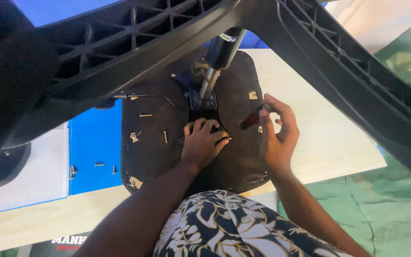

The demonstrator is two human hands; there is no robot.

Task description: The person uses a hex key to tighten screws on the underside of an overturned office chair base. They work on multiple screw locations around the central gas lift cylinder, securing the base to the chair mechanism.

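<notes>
On the dark seat base, left hand presses curled; right hand grips a red-handled tool.

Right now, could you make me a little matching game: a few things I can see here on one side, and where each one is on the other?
Things:
1. left hand
2. right hand
3. loose screws
4. gas cylinder

Places:
A. lying on the blue sheet
B. rising from the middle of the dark seat underside
C. at the bracket under the cylinder
D. holding a dark red-tipped tool

Pairs: 1-C, 2-D, 3-A, 4-B
</notes>
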